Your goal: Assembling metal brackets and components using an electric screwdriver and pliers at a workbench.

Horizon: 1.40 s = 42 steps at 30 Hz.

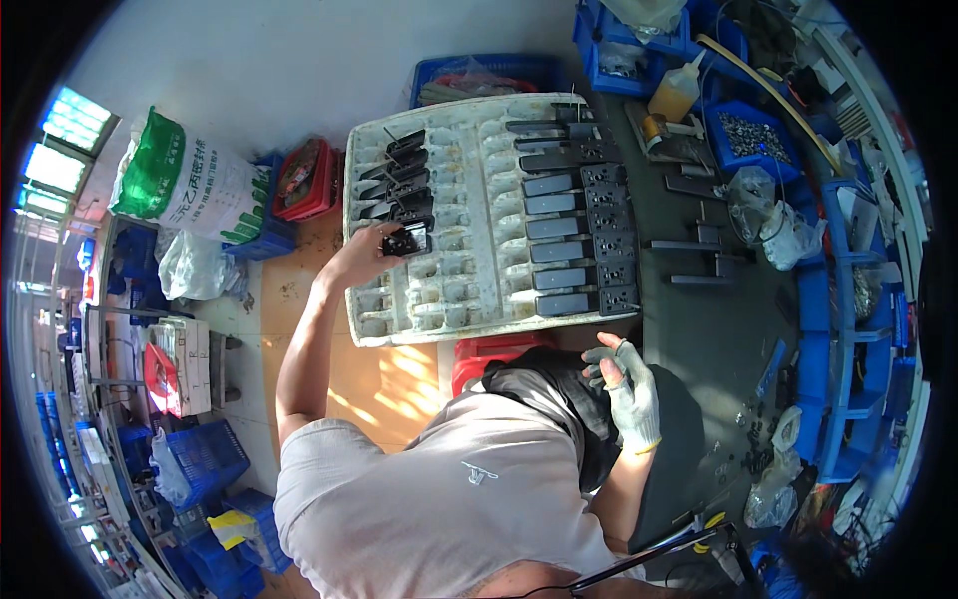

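My left hand [361,258], bare, reaches over the left side of a pale moulded tray [469,250] and grips a dark, glossy lock-handle part [407,240]. Above it, a column of similar black parts [401,170] sits in the tray's pockets. Along the tray's right side lie several black handles [559,252] with square end plates, side by side. My right hand [629,391], in a whitish glove with some fingertips bare, hovers beside my lap near the tray's lower right corner. Its fingers are apart and nothing is in them.
Loose black handle pieces [704,245] lie on the dark bench [689,349] to the right. Blue bins of small hardware [748,138] and a bottle of amber liquid [676,92] stand beyond. A white-green sack [195,180] and a red basket [304,180] are on the left.
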Tool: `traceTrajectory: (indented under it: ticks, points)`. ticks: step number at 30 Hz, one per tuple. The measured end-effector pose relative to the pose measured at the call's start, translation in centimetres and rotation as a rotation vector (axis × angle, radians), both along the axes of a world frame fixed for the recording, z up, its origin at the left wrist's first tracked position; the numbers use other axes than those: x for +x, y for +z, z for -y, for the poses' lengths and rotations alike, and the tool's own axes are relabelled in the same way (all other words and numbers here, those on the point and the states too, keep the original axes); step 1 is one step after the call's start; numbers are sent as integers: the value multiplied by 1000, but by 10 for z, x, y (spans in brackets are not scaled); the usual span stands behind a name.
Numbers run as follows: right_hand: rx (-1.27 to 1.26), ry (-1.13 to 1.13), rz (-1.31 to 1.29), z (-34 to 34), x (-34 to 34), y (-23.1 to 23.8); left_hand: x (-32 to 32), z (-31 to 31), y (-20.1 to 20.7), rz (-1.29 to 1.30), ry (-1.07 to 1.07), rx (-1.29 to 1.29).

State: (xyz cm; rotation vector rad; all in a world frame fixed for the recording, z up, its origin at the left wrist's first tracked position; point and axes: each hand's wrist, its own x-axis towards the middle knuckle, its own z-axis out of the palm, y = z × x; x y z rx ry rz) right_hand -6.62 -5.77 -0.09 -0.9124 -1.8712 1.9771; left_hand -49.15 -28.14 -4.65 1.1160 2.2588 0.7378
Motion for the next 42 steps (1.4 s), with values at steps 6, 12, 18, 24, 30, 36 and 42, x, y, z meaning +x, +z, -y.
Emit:
traceTrajectory:
  ticks: [6,12,18,24,30,36,42]
  points:
    - [29,67,56,14,5,3,23,6,0,-280,97,-33]
    - [36,-27,99,22,22,10,66,-12,42,-569,143,-9]
    - [162,-169,40,10,69,8,168,-158,74,-126,61,581]
    - [162,-525,69,15,127,5,289,-325,21,-215,-504,535]
    - [-28,-733,116,28,172,-12,325,-390,-26,-537,-609,340]
    - [55,-710,239,13,199,8,328,-402,-19,-517,-635,367]
    - [413,-788,432,-20,258,21,374,-355,45,396,-663,340]
